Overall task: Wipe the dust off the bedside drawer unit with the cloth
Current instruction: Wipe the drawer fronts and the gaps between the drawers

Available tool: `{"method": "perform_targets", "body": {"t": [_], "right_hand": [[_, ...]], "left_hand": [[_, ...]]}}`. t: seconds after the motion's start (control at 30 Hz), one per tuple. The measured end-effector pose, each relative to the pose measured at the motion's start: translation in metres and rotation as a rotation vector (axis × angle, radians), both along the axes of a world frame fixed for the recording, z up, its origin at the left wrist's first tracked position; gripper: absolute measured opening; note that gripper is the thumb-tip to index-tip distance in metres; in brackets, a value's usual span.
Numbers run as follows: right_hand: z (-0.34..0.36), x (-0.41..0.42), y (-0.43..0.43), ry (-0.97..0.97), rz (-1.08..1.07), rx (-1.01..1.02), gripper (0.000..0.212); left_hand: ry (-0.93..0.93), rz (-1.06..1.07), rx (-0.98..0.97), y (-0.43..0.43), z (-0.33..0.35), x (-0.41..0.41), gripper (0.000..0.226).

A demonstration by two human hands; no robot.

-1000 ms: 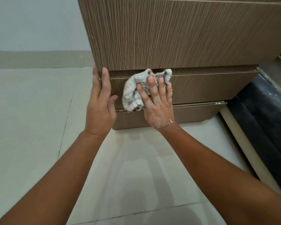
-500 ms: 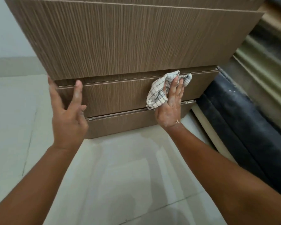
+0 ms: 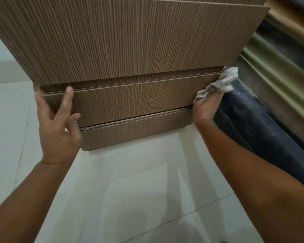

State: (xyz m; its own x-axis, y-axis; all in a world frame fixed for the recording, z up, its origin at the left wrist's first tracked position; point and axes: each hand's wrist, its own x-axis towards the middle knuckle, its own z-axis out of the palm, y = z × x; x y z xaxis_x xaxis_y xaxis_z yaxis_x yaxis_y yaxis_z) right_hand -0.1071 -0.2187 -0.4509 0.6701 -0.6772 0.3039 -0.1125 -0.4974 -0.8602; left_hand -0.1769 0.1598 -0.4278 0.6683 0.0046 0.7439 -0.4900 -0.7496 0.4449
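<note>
A brown wood-grain bedside drawer unit [image 3: 130, 50] fills the upper frame, with a large upper drawer front, a narrower lower drawer front [image 3: 130, 100] and a plinth under it. My left hand [image 3: 58, 120] is at the left end of the lower drawer, fingers spread and straight, one fingertip on its top edge. My right hand [image 3: 206, 106] is at the right end of that drawer and grips a white checked cloth [image 3: 221, 81] bunched against the unit's right corner. The right fingers are hidden under the cloth.
Pale glossy floor tiles [image 3: 139, 190] lie in front of the unit. To the right, a dark dusty padded bed side [image 3: 253, 128] runs close beside the unit, with green and tan layers [image 3: 279, 76] above it. A pale wall and skirting show at the far left.
My right hand has slid the cloth rightward along the lower drawer front, from its left part to the unit's right corner. My left hand stayed at the drawer's left end. The camera view shifted right.
</note>
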Motion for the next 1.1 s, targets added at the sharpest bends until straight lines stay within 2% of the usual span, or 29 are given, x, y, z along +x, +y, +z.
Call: {"method": "perform_targets", "body": {"t": [0.07,0.17,0.23,0.37,0.47,0.63,0.7,0.87,1.1], "right_hand": [[0.01,0.002,-0.004,-0.101,-0.153,0.101,0.035],[0.015,-0.007,0.004,-0.284,-0.245,0.065,0.032],[0.012,-0.018,0.022,-0.382,-0.198,0.034,0.039],[-0.003,-0.037,0.063,-0.476,-0.014,-0.104,0.051],[-0.017,-0.05,0.105,-0.471,0.183,-0.166,0.05],[-0.03,-0.074,0.162,-0.441,0.507,-0.22,0.058],[-0.031,-0.078,0.175,-0.434,0.597,-0.222,0.054],[-0.032,-0.082,0.193,-0.399,0.72,-0.222,0.048],[-0.036,-0.083,0.194,-0.35,0.752,-0.245,0.046]], "left_hand": [[-0.019,-0.031,-0.03,0.006,-0.001,-0.004,0.045],[0.012,-0.062,-0.052,0.017,-0.006,-0.014,0.024],[0.14,-0.043,-0.104,0.024,-0.019,-0.021,0.023],[0.363,0.049,-0.42,0.018,-0.043,-0.037,0.018],[0.433,0.06,-0.476,0.015,-0.048,-0.034,0.02],[0.416,0.078,-0.449,0.014,-0.053,-0.029,0.015],[0.415,0.089,-0.447,0.013,-0.055,-0.029,0.014],[0.432,0.114,-0.399,0.013,-0.061,-0.028,0.014],[0.501,0.171,-0.429,0.011,-0.07,-0.031,0.028]]}}
